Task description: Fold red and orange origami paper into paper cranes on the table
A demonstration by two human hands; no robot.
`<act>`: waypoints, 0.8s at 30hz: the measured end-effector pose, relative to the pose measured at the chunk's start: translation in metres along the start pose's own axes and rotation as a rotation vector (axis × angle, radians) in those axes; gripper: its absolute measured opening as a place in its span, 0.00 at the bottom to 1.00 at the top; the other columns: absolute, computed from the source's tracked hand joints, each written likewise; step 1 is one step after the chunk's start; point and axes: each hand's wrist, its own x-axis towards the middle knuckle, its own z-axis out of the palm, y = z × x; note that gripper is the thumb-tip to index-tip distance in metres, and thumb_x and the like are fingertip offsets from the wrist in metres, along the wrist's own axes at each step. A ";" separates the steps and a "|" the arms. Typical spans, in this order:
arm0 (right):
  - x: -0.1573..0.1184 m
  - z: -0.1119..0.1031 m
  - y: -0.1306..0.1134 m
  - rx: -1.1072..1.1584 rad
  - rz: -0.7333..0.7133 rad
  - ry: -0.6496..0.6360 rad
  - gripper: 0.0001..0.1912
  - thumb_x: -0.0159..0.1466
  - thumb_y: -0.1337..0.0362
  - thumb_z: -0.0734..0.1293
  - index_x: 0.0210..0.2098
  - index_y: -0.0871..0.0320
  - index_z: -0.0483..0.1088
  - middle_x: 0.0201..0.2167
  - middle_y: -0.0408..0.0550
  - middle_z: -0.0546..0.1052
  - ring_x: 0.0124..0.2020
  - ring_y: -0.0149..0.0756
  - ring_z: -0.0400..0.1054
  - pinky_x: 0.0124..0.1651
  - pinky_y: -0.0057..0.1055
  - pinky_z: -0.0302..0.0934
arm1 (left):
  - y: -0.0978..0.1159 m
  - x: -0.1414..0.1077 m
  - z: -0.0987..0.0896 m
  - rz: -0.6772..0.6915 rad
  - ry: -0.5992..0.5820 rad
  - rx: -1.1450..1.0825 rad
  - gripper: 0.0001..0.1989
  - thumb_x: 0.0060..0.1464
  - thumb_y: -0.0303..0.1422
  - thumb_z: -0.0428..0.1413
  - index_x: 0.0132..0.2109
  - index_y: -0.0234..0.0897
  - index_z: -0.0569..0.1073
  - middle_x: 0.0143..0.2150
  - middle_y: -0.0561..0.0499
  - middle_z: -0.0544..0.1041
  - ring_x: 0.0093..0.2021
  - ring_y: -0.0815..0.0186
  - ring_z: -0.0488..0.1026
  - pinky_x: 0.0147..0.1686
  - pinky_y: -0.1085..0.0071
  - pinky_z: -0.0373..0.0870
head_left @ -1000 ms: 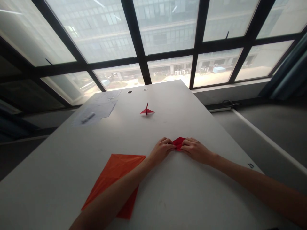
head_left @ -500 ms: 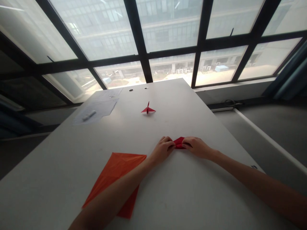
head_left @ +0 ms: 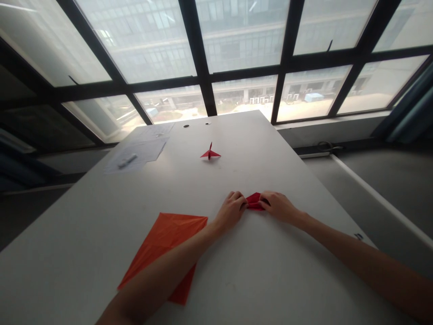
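Note:
A small piece of folded red paper lies between my two hands, low over the white table. My left hand pinches its left end. My right hand grips the right end, with thumb and fingers closed together. The fingers cover both ends, so only the middle of the paper shows. A sheet of orange paper lies flat on the table under my left forearm, which hides part of it. Farther off stands a folded red paper crane.
White paper sheets lie at the far left of the table, with a whitish object on top that I cannot make out. Two round holes show near the far edge. Large dark-framed windows rise behind the table.
Both hands keep their hold on the folded red paper, their fingers shifting slightly. The whole view has moved a little; nothing else on the table has visibly changed.

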 end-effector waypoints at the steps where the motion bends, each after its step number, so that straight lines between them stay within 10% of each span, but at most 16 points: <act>1: 0.000 0.000 0.000 -0.009 0.002 -0.003 0.08 0.66 0.63 0.62 0.33 0.56 0.71 0.33 0.47 0.76 0.33 0.35 0.68 0.36 0.29 0.54 | 0.002 0.000 -0.002 -0.005 -0.004 0.043 0.10 0.65 0.31 0.49 0.43 0.38 0.75 0.41 0.47 0.74 0.45 0.61 0.69 0.48 0.63 0.68; 8: 0.001 0.000 0.000 -0.026 -0.018 -0.007 0.08 0.67 0.64 0.61 0.33 0.57 0.70 0.34 0.47 0.77 0.33 0.34 0.68 0.37 0.29 0.54 | 0.032 -0.018 -0.007 0.197 -0.159 0.293 0.27 0.67 0.39 0.42 0.69 0.35 0.51 0.70 0.42 0.55 0.71 0.57 0.47 0.67 0.56 0.44; 12: 0.000 0.001 0.000 -0.038 -0.014 0.003 0.10 0.68 0.63 0.61 0.32 0.58 0.69 0.33 0.47 0.76 0.33 0.34 0.68 0.36 0.28 0.54 | 0.036 -0.028 0.002 0.182 -0.247 0.335 0.39 0.64 0.53 0.40 0.70 0.29 0.46 0.72 0.36 0.46 0.72 0.54 0.40 0.68 0.55 0.41; 24: -0.002 0.004 0.002 -0.052 -0.014 0.018 0.09 0.67 0.64 0.60 0.33 0.58 0.69 0.33 0.48 0.76 0.34 0.35 0.68 0.38 0.29 0.55 | 0.036 -0.029 0.004 0.148 -0.257 0.349 0.42 0.63 0.56 0.36 0.71 0.27 0.42 0.72 0.35 0.42 0.72 0.52 0.35 0.68 0.52 0.37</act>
